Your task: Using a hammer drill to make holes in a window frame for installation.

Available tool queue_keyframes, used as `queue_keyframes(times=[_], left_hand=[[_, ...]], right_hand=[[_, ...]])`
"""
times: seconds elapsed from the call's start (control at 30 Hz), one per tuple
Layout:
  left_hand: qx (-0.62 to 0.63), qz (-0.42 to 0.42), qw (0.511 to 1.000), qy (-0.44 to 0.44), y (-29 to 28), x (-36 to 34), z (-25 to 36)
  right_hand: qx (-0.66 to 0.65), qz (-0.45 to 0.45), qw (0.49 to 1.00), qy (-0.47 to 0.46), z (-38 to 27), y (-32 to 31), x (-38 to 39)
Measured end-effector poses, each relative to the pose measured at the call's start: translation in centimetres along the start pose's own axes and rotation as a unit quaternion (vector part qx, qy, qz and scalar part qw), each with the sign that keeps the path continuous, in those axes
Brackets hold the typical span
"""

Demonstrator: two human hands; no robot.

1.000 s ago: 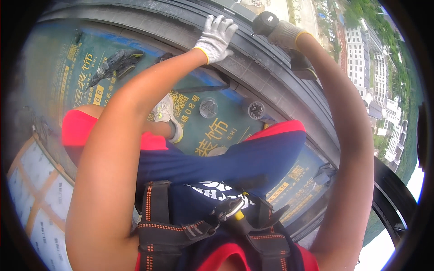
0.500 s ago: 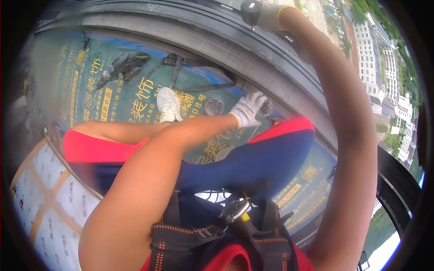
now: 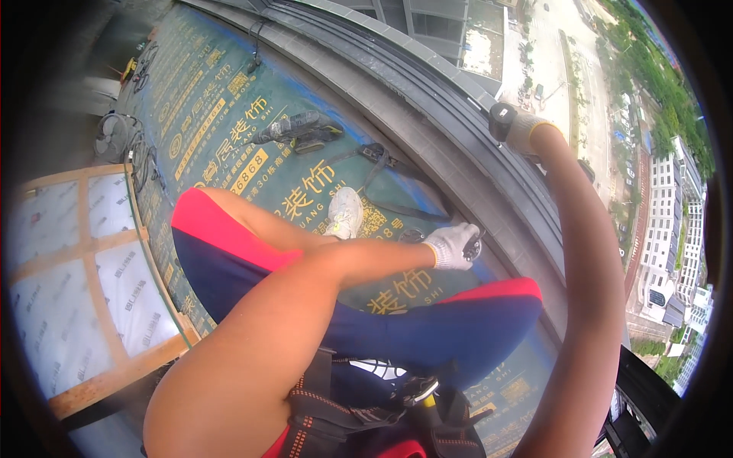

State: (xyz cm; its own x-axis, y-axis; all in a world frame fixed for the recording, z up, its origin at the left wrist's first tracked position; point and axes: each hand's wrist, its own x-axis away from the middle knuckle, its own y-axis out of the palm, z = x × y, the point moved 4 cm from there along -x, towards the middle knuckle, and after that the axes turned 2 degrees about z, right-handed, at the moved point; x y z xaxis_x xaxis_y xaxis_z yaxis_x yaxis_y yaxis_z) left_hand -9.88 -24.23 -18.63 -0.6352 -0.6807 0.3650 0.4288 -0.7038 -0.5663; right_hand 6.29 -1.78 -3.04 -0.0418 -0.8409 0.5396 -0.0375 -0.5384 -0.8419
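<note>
My left hand [image 3: 452, 247], in a whitish work glove, is closed at the edge of the printed green floor covering. Its fingers are around a small round clear container [image 3: 473, 246] with dark metal bits in it. Most of that container is hidden by the glove. Stretched out over the ledge, my right hand [image 3: 525, 131], gloved too, grips a dark power tool [image 3: 502, 122]. Only its blunt black end shows plainly. Another clear round container [image 3: 412, 235] sits beside my left wrist, partly covered by it.
A grey-black drill [image 3: 299, 131] and a black strap [image 3: 374, 155] lie on the floor covering [image 3: 229, 99]. At left stands a wrapped panel in a wooden frame [image 3: 90, 267]. Dark rails [image 3: 427, 114] run along the edge, with a street far below. Coiled cables [image 3: 141, 153] lie farther back.
My left hand has gone from spread fingers over the container to closed around it. The view has shifted, showing more of the wrapped panel. The right hand still grips the tool.
</note>
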Motion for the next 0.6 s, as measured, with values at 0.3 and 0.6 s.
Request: queue_keyframes(times=[0.3,0.6], left_hand=[[0.076,0.277,0.95,-0.124,-10.5,3.1,-7.2],[0.066,0.322,0.911,-0.248,-13.4,4.4,-17.3]], right_hand=[[0.01,-0.027,0.999,-0.032,-0.9,-1.5,2.6],[0.018,0.006,0.998,-0.065,0.2,0.2,0.9]])
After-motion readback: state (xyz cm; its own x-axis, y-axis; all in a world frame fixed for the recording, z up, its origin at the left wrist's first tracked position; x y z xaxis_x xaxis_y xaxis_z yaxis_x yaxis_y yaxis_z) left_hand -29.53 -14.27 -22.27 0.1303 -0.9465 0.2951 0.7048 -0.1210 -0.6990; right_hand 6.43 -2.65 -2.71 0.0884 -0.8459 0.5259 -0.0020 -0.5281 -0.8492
